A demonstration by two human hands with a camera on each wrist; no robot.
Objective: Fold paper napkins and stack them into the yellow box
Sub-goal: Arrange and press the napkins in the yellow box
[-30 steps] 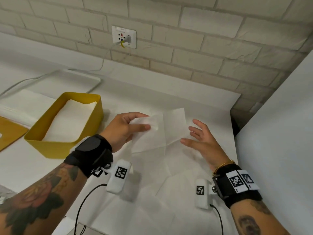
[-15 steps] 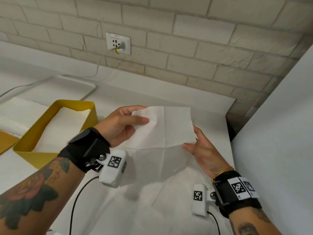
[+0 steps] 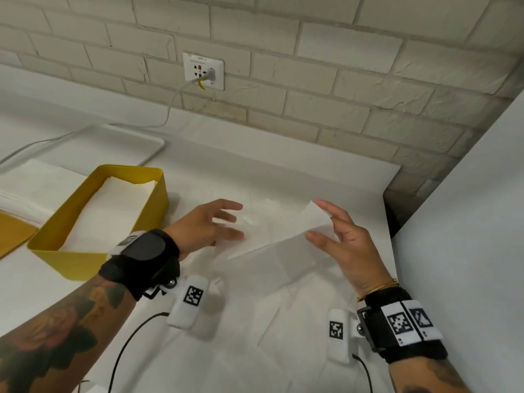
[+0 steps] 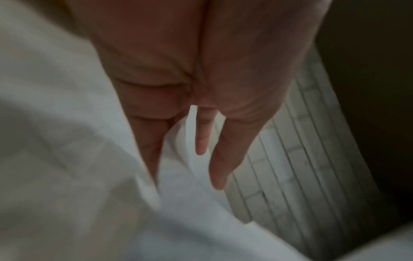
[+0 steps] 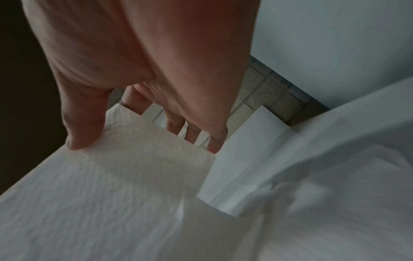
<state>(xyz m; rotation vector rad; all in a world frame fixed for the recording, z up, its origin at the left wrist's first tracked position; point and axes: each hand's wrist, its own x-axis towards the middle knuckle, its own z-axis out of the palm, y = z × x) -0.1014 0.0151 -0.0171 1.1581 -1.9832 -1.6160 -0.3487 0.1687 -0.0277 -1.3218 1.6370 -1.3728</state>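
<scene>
Paper napkin (image 3: 272, 231): white, held above the bench (image 3: 283, 177) between both hands, right of the yellow box (image 3: 71, 259).
Left hand (image 3: 198, 228): fingers extended; whether it grasps the napkin's left edge cannot be told, blurred.
Right hand (image 3: 346, 245): thumb and fingers pinch the napkin's right corner.
Yellow box: left, holds folded napkins (image 3: 113, 205).
Unfolded napkins (image 3: 255, 321): spread on near bench.
</scene>
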